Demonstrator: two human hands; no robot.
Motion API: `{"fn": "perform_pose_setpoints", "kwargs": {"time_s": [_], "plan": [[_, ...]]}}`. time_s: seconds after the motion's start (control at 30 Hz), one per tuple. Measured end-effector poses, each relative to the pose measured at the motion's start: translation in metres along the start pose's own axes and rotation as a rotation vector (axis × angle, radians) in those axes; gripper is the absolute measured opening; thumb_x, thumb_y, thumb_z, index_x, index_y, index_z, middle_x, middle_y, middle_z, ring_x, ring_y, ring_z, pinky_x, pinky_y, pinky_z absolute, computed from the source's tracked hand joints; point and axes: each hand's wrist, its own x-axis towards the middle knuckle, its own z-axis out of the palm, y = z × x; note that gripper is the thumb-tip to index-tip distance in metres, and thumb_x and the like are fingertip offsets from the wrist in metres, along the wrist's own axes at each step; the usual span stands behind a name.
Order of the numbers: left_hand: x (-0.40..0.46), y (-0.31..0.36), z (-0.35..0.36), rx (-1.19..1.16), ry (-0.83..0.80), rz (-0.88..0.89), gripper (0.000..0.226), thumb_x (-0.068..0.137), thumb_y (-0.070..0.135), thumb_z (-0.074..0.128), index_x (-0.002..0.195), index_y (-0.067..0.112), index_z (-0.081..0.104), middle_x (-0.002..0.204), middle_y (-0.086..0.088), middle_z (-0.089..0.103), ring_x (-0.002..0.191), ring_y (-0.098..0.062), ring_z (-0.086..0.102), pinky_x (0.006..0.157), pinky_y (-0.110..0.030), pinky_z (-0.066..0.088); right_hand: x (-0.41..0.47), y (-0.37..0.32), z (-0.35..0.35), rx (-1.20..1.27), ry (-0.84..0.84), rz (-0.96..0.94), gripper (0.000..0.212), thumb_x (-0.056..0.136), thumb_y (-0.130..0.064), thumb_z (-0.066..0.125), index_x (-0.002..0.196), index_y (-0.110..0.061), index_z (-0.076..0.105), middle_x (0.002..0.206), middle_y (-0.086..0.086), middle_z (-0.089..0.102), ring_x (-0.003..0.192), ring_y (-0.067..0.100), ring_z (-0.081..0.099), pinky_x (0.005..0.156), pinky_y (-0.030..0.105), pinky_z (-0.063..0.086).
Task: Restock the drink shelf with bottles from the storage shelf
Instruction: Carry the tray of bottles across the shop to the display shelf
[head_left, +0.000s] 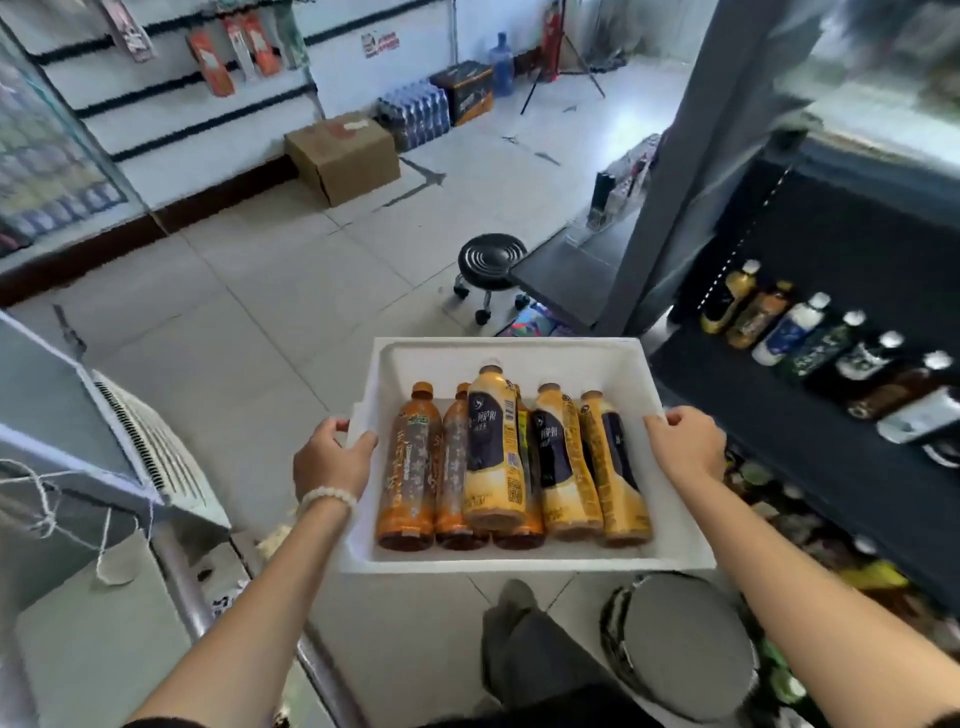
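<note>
Right now my left hand (332, 457) and right hand (683, 447) grip the white tray (511, 349) holding three brown bottles (408, 467) and three yellow bottles (491, 447).

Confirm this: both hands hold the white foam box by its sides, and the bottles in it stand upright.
Not quite. The head view shows the left hand and right hand holding the white foam box by its sides, but the bottles lie on their sides, not upright.
</note>
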Motion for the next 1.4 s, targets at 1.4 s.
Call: {"fn": "perform_pose_setpoints", "kwargs": {"time_s": [1.4], "plan": [[0.241,-0.010,0.514,0.282,-0.636,0.533,0.032,0.086,0.030,0.065,0.112,0.013,0.058,0.085,-0.005,0.056,0.076,-0.024,0.056,0.070,-0.032,0.046,0.176,0.241,0.307,0.095,0.436,0.691,0.022,0.092,-0.020,0.056,0.085,0.000,0.061,0.083,0.023,0.066,0.084,0.040,0.062,0.063,0.030,0.034]]}}
